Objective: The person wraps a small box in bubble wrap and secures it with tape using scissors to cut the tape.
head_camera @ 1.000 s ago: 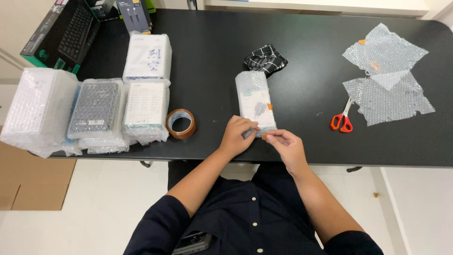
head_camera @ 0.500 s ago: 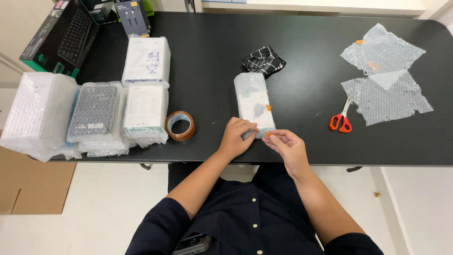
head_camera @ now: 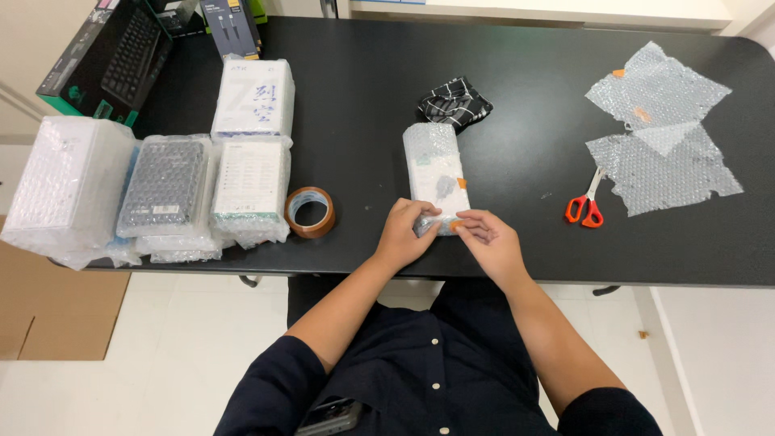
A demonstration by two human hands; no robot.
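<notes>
The oblong white box wrapped in clear bubble wrap (head_camera: 436,173) lies on the black table (head_camera: 525,121), long axis pointing away from the person; the left hand (head_camera: 406,234) clasps its near end; the right hand (head_camera: 484,238) pinches orange tape there; both equally near.

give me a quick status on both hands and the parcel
Left hand and right hand both on near end of bubble-wrapped parcel, pressing orange tape there. Parcel flat on black table. Tape roll left, scissors right, both apart from it.

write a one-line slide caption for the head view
Both hands, left hand and right hand, press on the near end of a bubble-wrapped parcel on a black table.
</notes>
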